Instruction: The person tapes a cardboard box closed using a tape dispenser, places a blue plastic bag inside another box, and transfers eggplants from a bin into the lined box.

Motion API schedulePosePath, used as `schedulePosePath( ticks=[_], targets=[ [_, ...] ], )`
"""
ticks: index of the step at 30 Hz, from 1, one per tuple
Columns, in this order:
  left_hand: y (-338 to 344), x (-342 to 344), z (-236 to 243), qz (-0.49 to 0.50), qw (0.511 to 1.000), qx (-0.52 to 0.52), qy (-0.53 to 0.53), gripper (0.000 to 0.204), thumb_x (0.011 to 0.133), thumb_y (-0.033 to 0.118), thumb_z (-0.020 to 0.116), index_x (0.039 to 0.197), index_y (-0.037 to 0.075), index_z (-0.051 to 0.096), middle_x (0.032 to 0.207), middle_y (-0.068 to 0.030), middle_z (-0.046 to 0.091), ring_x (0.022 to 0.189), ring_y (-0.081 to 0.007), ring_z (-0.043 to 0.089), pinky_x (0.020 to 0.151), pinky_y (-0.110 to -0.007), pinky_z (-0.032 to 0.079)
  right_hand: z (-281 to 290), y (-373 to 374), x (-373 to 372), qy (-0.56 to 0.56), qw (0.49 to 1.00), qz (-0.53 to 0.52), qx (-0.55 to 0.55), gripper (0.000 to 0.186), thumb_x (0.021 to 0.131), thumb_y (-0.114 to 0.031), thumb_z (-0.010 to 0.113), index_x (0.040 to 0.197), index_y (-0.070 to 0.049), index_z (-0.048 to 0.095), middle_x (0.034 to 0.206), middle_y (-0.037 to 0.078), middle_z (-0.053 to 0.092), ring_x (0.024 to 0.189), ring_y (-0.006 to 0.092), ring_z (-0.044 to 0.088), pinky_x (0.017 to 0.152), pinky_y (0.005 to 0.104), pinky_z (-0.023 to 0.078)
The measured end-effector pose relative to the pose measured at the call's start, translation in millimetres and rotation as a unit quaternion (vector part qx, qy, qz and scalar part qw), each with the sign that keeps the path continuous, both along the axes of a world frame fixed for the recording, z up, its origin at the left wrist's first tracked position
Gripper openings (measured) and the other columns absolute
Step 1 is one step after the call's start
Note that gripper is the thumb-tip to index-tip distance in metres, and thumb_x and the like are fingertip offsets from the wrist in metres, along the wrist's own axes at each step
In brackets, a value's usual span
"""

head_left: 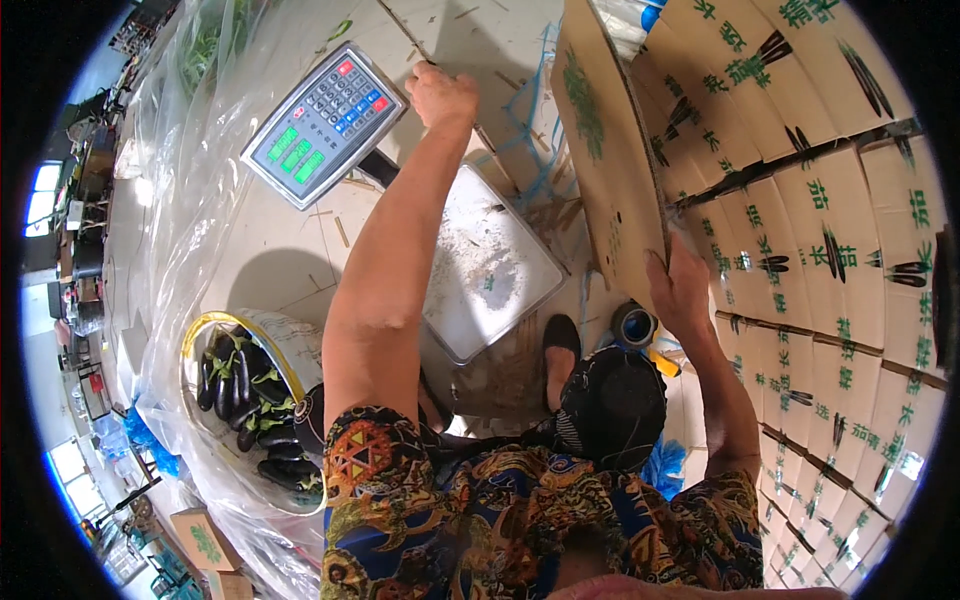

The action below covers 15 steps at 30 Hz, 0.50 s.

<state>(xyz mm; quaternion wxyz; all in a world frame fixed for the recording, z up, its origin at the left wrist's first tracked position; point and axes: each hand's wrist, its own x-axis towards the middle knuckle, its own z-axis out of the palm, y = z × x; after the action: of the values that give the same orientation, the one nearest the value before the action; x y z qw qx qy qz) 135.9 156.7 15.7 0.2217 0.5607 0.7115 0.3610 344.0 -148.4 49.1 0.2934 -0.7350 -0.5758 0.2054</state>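
My left hand [443, 97] is stretched forward beside the scale's display [326, 124], fingers curled closed. A thin dark line like a stick or an edge runs under it; whether the fingers grip it I cannot make out. On my right, my right hand [682, 290] grips the lower edge of a tall cardboard panel [605, 140], thumb on its near face. Between my arms lies the white scale platform [490, 265], dusted with dirt. Left of my arm stands a round, yellow-rimmed basket [190, 350] holding several dark eggplants [232, 378].
Stacked cardboard cartons [800, 250] form a wall on the right. Clear plastic sheeting [160, 230] hangs along the left. A roll of tape [633, 325] lies near my right knee. Blue netting [538, 110] and scraps litter the tiled floor.
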Motion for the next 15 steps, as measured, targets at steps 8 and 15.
schedulePosePath(
  ticks=[8, 15],
  targets=[
    [-32, 20, -5, 0.074, 0.993, 0.038, -0.077, 0.055, 0.076, 0.005, 0.062, 0.123, -0.004, 0.035, 0.122, -0.0276, 0.039, 0.114, -0.0449, 0.043, 0.096, -0.048, 0.04, 1, 8, -9, -0.038, 0.999, 0.029, -0.01, 0.031, 0.089, -0.014, 0.056, 0.112, 0.006, 0.055, 0.083, 0.028, 0.063, 0.076, 0.0444, 0.062, 0.066, 0.0475, 0.049],
    [-43, 2, -19, 0.07, 0.978, -0.018, -0.198, 0.067, 0.075, 0.019, 0.07, 0.129, -0.003, 0.036, 0.125, -0.0289, 0.044, 0.114, -0.0443, 0.048, 0.096, -0.048, 0.041, 8, 1, -4, -0.006, 1.0, 0.006, 0.006, 0.028, 0.089, -0.014, 0.056, 0.108, 0.006, 0.056, 0.083, 0.026, 0.064, 0.078, 0.0441, 0.063, 0.067, 0.0451, 0.049]
  ],
)
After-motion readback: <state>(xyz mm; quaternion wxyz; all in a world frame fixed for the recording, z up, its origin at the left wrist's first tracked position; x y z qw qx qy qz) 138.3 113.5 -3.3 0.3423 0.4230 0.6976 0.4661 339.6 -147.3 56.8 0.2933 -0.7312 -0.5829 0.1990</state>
